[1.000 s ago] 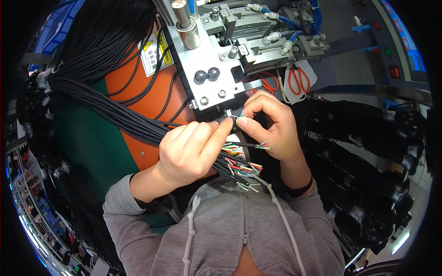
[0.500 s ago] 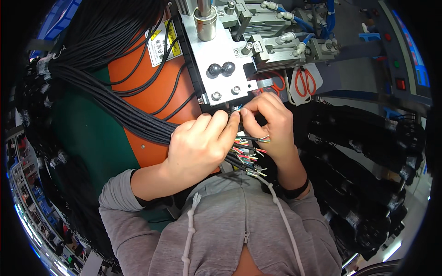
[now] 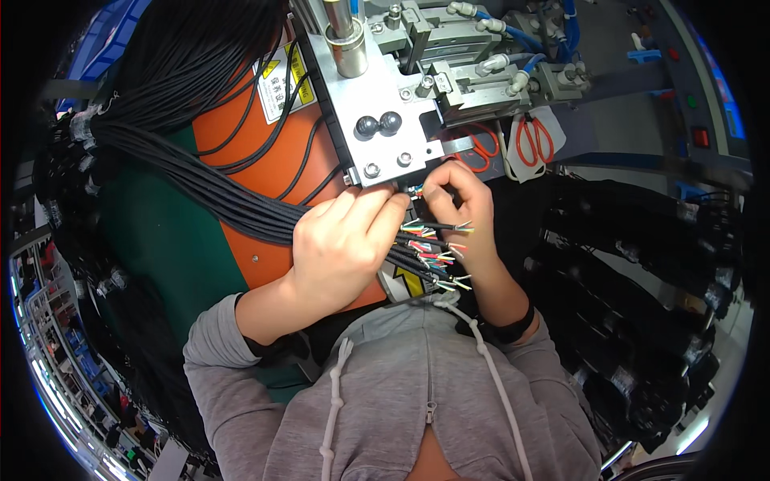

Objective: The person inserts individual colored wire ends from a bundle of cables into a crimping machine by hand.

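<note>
My left hand is closed at the lower edge of a metal machine head, its fingers pressed on a cable end whose coloured wires show just past the fingertips. Beside those wires my right hand has its thumb and index finger curled together; whatever lies between them is hidden. A bundle of black cables runs from the left to beneath my left hand. Several stripped ends with red, white, green and yellow wires stick out between my hands.
Orange and green surfaces lie under the cables. Pneumatic cylinders with blue hoses stand behind the machine head. Red-handled scissors lie at the right. More black cable bundles hang to the right, and others at the far left.
My right hand has drawn slightly left and down, its fingers curling tighter. My left hand's fingers have shifted a little left, up against the machine head. The view has shifted slightly.
</note>
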A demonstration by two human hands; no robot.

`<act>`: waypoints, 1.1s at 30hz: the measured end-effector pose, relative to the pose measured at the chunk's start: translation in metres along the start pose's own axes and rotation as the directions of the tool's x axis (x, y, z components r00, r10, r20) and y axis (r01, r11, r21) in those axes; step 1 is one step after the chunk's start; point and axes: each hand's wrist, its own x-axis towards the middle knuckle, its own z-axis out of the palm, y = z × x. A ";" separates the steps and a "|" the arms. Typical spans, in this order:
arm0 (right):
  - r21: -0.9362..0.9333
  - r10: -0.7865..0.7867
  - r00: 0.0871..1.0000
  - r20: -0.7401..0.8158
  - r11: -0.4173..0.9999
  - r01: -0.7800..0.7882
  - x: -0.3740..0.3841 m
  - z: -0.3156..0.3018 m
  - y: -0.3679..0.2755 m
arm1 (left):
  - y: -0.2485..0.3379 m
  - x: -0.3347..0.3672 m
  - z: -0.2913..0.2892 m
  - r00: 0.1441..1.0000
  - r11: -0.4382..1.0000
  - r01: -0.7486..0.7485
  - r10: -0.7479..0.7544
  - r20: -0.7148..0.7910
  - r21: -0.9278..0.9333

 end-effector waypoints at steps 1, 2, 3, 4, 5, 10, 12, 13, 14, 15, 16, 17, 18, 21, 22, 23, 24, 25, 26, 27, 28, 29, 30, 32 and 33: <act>-0.129 -0.142 0.989 -0.039 0.982 0.136 0.000 0.001 -0.001 | 0.000 0.000 -0.001 1.000 1.000 -0.004 0.004 -0.005 0.000; -0.133 -0.147 0.988 -0.041 0.981 0.140 0.002 0.002 -0.002 | 0.000 0.000 -0.005 1.000 0.999 -0.004 0.003 0.015 0.043; -0.110 -0.119 0.992 -0.041 0.987 0.114 0.003 0.004 -0.003 | 0.000 -0.003 -0.009 0.999 0.997 -0.006 0.003 0.039 0.081; -0.087 -0.091 0.995 -0.041 0.992 0.087 0.003 0.004 -0.004 | 0.001 -0.004 -0.011 0.998 0.993 -0.009 0.001 0.063 0.120; -0.062 -0.063 0.997 -0.041 0.996 0.060 0.004 0.004 -0.005 | 0.004 -0.006 -0.012 0.998 0.993 -0.013 0.006 0.063 0.116; 0.186 -0.038 0.998 -0.047 0.981 0.046 0.004 -0.014 -0.003 | 0.007 -0.010 -0.018 0.985 0.983 0.051 -0.079 0.154 0.175; 0.265 -0.386 0.905 0.178 0.905 0.333 0.009 -0.028 -0.010 | 0.005 -0.008 -0.020 0.979 0.989 0.086 -0.106 0.173 0.119; 0.323 -0.541 0.797 0.267 0.830 0.455 0.010 -0.032 -0.012 | 0.004 -0.004 -0.020 0.979 0.990 0.082 -0.102 0.174 0.116; 0.320 -0.541 0.799 0.264 0.830 0.456 0.009 -0.033 -0.012 | 0.001 0.002 -0.020 0.998 0.999 0.006 -0.009 0.062 0.052; 0.337 -0.450 0.872 0.194 0.865 0.372 0.006 -0.032 -0.013 | -0.001 0.008 -0.021 0.995 0.997 -0.078 0.077 -0.056 -0.003; 0.360 -0.349 0.929 0.124 0.888 0.286 0.002 -0.031 -0.013 | -0.002 0.011 -0.020 0.972 0.985 -0.166 0.156 -0.177 -0.048; 0.390 -0.240 0.969 0.056 0.899 0.200 0.000 -0.030 -0.014 | -0.001 0.010 -0.020 0.971 0.984 -0.170 0.159 -0.177 -0.049; 0.392 -0.241 0.969 0.054 0.898 0.201 -0.001 -0.029 -0.018 | 0.000 0.009 -0.020 0.970 0.981 -0.177 0.161 -0.179 -0.079; 0.206 -0.375 0.911 0.170 0.918 0.339 -0.001 -0.023 -0.038 | 0.001 0.005 -0.019 0.969 0.972 -0.192 0.165 -0.183 -0.139; 0.207 -0.375 0.911 0.169 0.918 0.339 -0.003 -0.018 -0.039 | 0.000 0.004 -0.019 0.972 0.970 -0.170 0.136 -0.189 -0.174; 0.324 -0.320 0.944 0.076 0.903 0.281 -0.006 -0.011 -0.040 | 0.000 0.004 -0.019 0.975 0.966 -0.149 0.107 -0.197 -0.210; 0.440 -0.251 0.968 -0.010 0.868 0.229 -0.008 -0.005 -0.041 | -0.001 0.004 -0.018 0.976 0.961 -0.128 0.078 -0.203 -0.245; 0.552 -0.167 0.982 -0.085 0.813 0.186 -0.008 -0.001 -0.041 | -0.001 0.004 -0.017 0.976 0.961 -0.128 0.078 -0.204 -0.244; 0.551 -0.168 0.982 -0.085 0.813 0.187 -0.007 0.001 -0.041 | 0.000 0.004 -0.016 0.970 0.961 -0.134 0.078 -0.228 -0.240; 0.521 -0.218 0.972 -0.092 0.821 0.234 -0.004 0.002 -0.041 | 0.000 0.004 -0.015 0.964 0.962 -0.139 0.078 -0.253 -0.236; 0.492 -0.268 0.959 -0.096 0.824 0.280 0.000 0.004 -0.040 | 0.000 0.003 -0.014 0.958 0.963 -0.143 0.076 -0.277 -0.230; 0.462 -0.317 0.943 -0.099 0.825 0.326 0.002 0.005 -0.040 | 0.000 0.003 -0.014 0.958 0.963 -0.142 0.075 -0.278 -0.229; 0.462 -0.318 0.943 -0.098 0.825 0.325 0.003 0.003 -0.040 | -0.001 0.002 -0.014 0.958 0.962 -0.148 0.082 -0.276 -0.229; 0.386 -0.335 0.942 0.017 0.871 0.302 0.004 -0.004 -0.041 | -0.001 0.001 -0.014 0.958 0.960 -0.161 0.095 -0.271 -0.231; 0.345 -0.338 0.938 0.073 0.891 0.294 0.004 -0.006 -0.041 | -0.001 0.002 -0.014 0.958 0.959 -0.161 0.095 -0.272 -0.232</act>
